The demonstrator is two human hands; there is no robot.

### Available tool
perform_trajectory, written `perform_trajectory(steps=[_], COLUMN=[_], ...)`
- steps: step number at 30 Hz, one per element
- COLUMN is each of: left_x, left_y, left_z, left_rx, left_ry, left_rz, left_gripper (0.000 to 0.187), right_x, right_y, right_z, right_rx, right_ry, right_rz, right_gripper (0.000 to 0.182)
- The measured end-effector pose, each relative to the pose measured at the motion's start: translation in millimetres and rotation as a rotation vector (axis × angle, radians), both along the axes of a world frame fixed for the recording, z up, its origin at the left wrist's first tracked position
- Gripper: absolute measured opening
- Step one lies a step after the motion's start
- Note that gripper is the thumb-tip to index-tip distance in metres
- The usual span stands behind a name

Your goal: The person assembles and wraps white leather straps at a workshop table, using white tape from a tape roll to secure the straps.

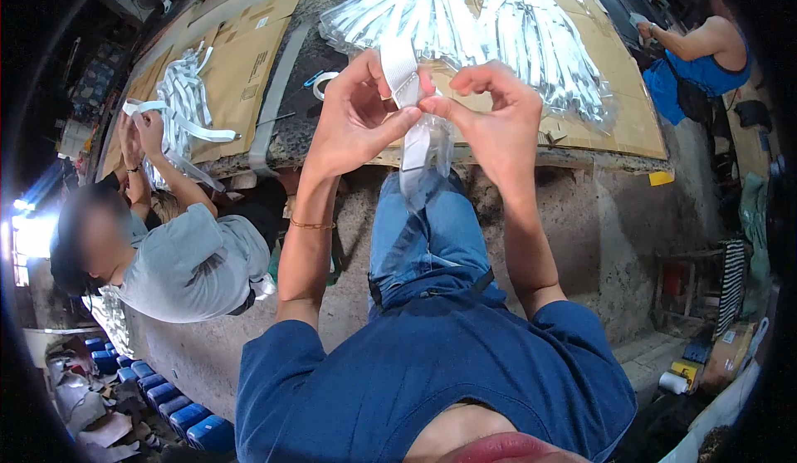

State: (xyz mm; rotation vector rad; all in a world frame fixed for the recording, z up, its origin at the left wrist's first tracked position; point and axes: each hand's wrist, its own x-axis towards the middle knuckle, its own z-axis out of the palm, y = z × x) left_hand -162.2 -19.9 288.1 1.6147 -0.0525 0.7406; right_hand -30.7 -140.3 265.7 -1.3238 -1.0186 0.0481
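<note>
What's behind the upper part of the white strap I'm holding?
A pile of bagged white straps shows on both sides of it. What lies directly behind the white strap, your left hand and your right hand is covered.

A: Where could the left hand [357, 122] pass?

B: Leftward, over the dark tabletop strip [295, 135] beside the left cardboard sheet [245, 60]. A tape roll [325, 86] lies low near it. Beyond, the strap pile [181, 89] and a co-worker's hand [149, 135] stand in the way.

A: And forward?

B: Bagged strap bundles [544, 56] fan across the table ahead; a hand would need to go over them.

A: What about the right hand [502, 118]?

B: Room opens rightward, over the bare near corner of the right cardboard sheet [639, 135]. Between the forearms there's space too, but the white strap [400, 68] hangs into it.
</note>
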Motion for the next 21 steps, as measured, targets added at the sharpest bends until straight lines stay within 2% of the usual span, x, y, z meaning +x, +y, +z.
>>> perform_trajectory(steps=[2,4,5,7,10,13,14,16,18,19,21], left_x=[-1,-3,-4,-5,0,6,7,9,8,8,8], left_y=[0,0,2,3,2,-4,-2,-2,-7,-8,-9], left_z=[1,0,-1,-3,-1,-1,-5,-6,-4,-6,-14], left_rx=[-0.012,-0.027,0.027,0.081,0.037,0.002,0.053,0.104,0.227,0.229,0.157], left_ry=[-0.002,0.000,0.009,0.020,0.069,-0.045,-0.060,-0.073,0.072,0.070,0.258], left_rz=[-0.018,-0.041,-0.029,-0.013,0.009,0.051,0.129,0.204,0.466,0.466,0.438], left_gripper=[0.032,0.032,0.031,0.030,0.027,0.028,0.027,0.026,0.015,0.015,0.016], right_x=[5,6,12,24,29,36,36,36,40,42,43], right_y=[1,2,3,7,11,8,10,10,12,13,15], right_z=[2,8,9,10,1,3,4,4,-1,-3,-5], right_rx=[-0.041,-0.040,-0.039,-0.164,-0.147,-0.265,-0.266,-0.114,-0.067,-0.019,-0.074], right_ry=[-0.077,0.088,0.087,0.376,0.327,0.205,0.206,0.120,0.195,0.267,0.270], right_rz=[-0.047,0.158,0.154,0.532,0.540,0.488,0.489,0.448,0.483,0.520,0.505], right_gripper=[0.019,0.027,0.027,0.034,0.031,0.023,0.023,0.019,0.018,0.018,0.018])
